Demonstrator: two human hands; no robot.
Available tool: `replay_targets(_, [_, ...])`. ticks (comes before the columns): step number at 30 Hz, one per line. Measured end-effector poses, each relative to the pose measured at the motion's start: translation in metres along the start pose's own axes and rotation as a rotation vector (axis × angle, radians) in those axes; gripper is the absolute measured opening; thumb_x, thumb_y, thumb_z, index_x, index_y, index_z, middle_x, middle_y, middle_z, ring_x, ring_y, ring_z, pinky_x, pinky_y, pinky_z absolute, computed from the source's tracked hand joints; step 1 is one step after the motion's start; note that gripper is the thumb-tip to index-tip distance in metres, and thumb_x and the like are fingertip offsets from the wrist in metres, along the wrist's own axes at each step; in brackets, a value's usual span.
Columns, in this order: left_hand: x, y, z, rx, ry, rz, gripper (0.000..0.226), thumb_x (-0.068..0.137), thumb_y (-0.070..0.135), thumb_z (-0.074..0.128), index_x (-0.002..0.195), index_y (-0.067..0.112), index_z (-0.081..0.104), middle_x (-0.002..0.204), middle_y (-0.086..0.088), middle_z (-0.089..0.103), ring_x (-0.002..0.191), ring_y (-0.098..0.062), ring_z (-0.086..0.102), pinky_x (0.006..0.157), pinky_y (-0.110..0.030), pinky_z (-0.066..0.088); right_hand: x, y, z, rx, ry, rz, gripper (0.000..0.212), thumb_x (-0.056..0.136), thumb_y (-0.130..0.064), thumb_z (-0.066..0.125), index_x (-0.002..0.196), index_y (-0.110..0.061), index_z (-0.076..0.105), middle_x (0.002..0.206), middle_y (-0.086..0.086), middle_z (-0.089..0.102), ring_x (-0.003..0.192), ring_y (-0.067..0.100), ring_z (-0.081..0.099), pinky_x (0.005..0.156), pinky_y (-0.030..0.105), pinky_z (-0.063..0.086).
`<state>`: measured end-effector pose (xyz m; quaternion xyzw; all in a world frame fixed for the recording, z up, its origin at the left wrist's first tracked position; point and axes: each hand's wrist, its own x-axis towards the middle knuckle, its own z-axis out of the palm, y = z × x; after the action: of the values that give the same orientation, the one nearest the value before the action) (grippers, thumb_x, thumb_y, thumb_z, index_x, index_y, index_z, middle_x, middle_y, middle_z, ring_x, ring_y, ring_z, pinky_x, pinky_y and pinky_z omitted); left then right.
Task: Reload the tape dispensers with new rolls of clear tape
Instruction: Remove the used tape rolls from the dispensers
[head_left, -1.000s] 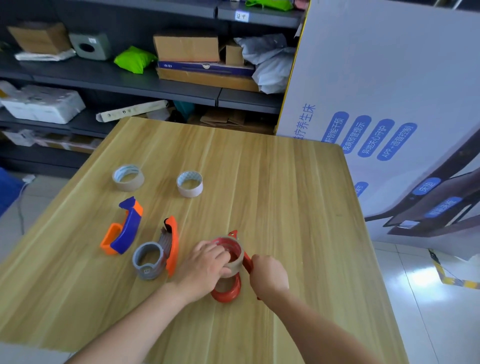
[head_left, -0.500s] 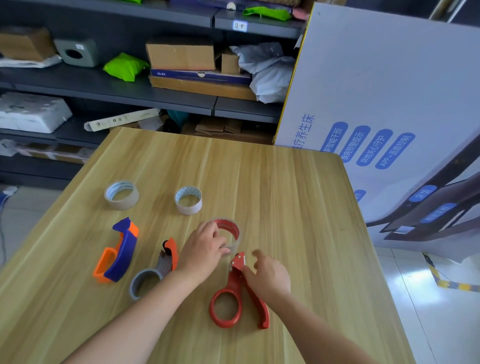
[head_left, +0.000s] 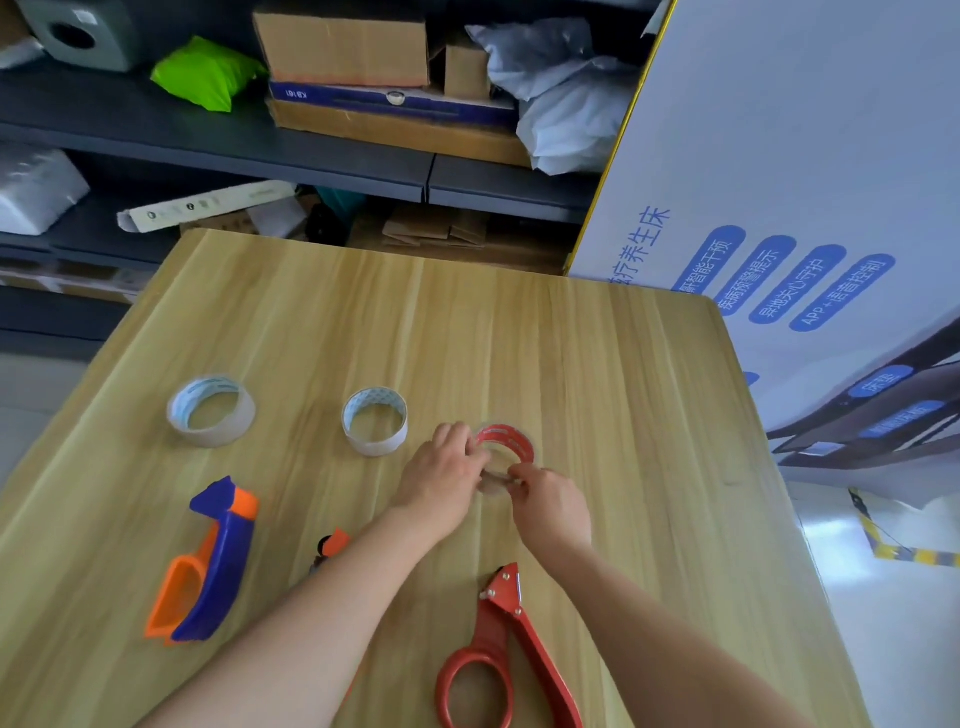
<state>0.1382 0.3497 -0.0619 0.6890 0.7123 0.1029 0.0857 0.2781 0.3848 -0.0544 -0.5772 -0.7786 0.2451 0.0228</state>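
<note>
Pale wood tabletop (head_left: 93, 545) carries it all: at far left a clear tape roll (head_left: 210, 410), nearer me the blue-and-orange dispenser (head_left: 208, 566), then a second clear roll (head_left: 375, 421), none of them touched. An orange-tipped dispenser (head_left: 332, 543) peeks from under my left forearm. My left hand (head_left: 447, 467) curls round the side of the red-cored roll (head_left: 511, 444), which is just right of the second roll and beyond the red dispenser (head_left: 501, 657), whose hoop is bare. My right hand (head_left: 553, 506) pinches at the roll's near rim; blur hides whether it has the free end. I'd steady the roll with the left hand, lift the end with a nail, peel a short tab, and check the unwind direction before seating it on the hoop.
</note>
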Motion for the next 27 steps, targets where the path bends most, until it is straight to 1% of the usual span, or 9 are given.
replay_targets(2, [0.009, -0.004, 0.009, 0.070, -0.106, -0.005, 0.052, 0.088, 0.002, 0.048, 0.137, 0.018, 0.042, 0.130, -0.007, 0.041, 0.123, -0.027, 0.037, 0.088, -0.032, 0.040, 0.012, 0.001, 0.004, -0.015, -0.003, 0.042, 0.027, 0.096, -0.016, 0.048, 0.112, -0.019, 0.069, 0.103, 0.010, 0.072, 0.094, 0.031, 0.065, 0.072, 0.035, 0.051])
replay_targets(3, [0.013, -0.006, 0.011, 0.097, -0.150, 0.000, 0.061, 0.088, 0.000, 0.045, 0.145, 0.016, 0.030, 0.137, -0.008, 0.037, 0.128, -0.027, 0.033, 0.095, -0.034, 0.039, 0.017, 0.002, 0.006, -0.025, -0.005, 0.056, 0.026, 0.095, -0.017, 0.048, 0.110, -0.019, 0.069, 0.102, 0.010, 0.072, 0.094, 0.031, 0.065, 0.071, 0.034, 0.051])
replay_targets(6, [0.021, -0.015, 0.018, 0.162, -0.242, 0.040, 0.074, 0.087, 0.000, 0.045, 0.152, 0.010, 0.009, 0.146, -0.009, 0.030, 0.135, -0.027, 0.026, 0.102, -0.039, 0.038, 0.028, 0.000, 0.008, -0.027, -0.016, 0.094, 0.026, 0.096, -0.016, 0.046, 0.113, -0.016, 0.066, 0.106, 0.010, 0.071, 0.098, 0.032, 0.065, 0.074, 0.034, 0.051])
replay_targets(9, [0.028, -0.026, 0.025, 0.200, -0.313, 0.047, 0.077, 0.091, 0.008, 0.049, 0.152, 0.007, 0.002, 0.145, -0.008, 0.033, 0.134, -0.026, 0.027, 0.102, -0.039, 0.039, 0.035, -0.004, 0.007, -0.024, -0.061, 0.106, 0.037, 0.098, -0.019, 0.047, 0.134, -0.012, 0.053, 0.123, 0.009, 0.066, 0.114, 0.029, 0.061, 0.087, 0.035, 0.050])
replay_targets(11, [0.029, -0.029, 0.023, 0.192, -0.338, 0.040, 0.077, 0.091, 0.012, 0.052, 0.152, 0.007, 0.004, 0.146, -0.007, 0.032, 0.135, -0.026, 0.026, 0.103, -0.040, 0.038, 0.035, -0.007, 0.005, -0.056, -0.118, 0.099, 0.044, 0.098, -0.022, 0.048, 0.140, -0.010, 0.045, 0.129, 0.009, 0.062, 0.120, 0.028, 0.058, 0.092, 0.035, 0.048])
replay_targets(14, [0.027, -0.029, 0.016, 0.185, -0.356, 0.031, 0.065, 0.093, 0.018, 0.054, 0.148, 0.004, 0.022, 0.148, -0.008, 0.030, 0.137, -0.025, 0.024, 0.106, -0.041, 0.037, 0.030, -0.010, -0.001, -0.100, -0.183, 0.103, 0.047, 0.098, -0.026, 0.049, 0.142, -0.011, 0.038, 0.123, 0.009, 0.063, 0.113, 0.028, 0.060, 0.086, 0.037, 0.051])
replay_targets(18, [0.015, -0.035, -0.002, 0.221, -0.319, -0.030, 0.042, 0.092, 0.021, 0.056, 0.132, 0.008, 0.046, 0.136, -0.006, 0.043, 0.129, -0.024, 0.034, 0.103, -0.038, 0.039, 0.023, -0.016, -0.013, -0.171, -0.199, 0.072, 0.048, 0.098, -0.030, 0.050, 0.140, -0.014, 0.034, 0.121, 0.008, 0.060, 0.107, 0.027, 0.061, 0.082, 0.040, 0.055])
replay_targets(23, [-0.016, -0.046, -0.040, 0.253, -0.273, -0.129, 0.038, 0.093, 0.017, 0.054, 0.130, 0.011, 0.048, 0.131, -0.004, 0.048, 0.127, -0.023, 0.038, 0.103, -0.038, 0.039, 0.005, -0.037, -0.030, -0.267, -0.229, -0.085, 0.043, 0.096, -0.032, 0.053, 0.135, -0.014, 0.048, 0.131, 0.007, 0.054, 0.115, 0.027, 0.057, 0.086, 0.039, 0.054])
replay_targets(27, [-0.056, -0.050, -0.074, 0.277, -0.185, -0.266, 0.035, 0.090, 0.016, 0.055, 0.124, 0.017, 0.050, 0.129, 0.002, 0.051, 0.128, -0.019, 0.041, 0.098, -0.035, 0.040, -0.021, -0.060, -0.040, -0.323, -0.210, -0.228, 0.047, 0.095, -0.035, 0.055, 0.137, -0.015, 0.048, 0.133, 0.007, 0.052, 0.119, 0.026, 0.054, 0.087, 0.039, 0.053])
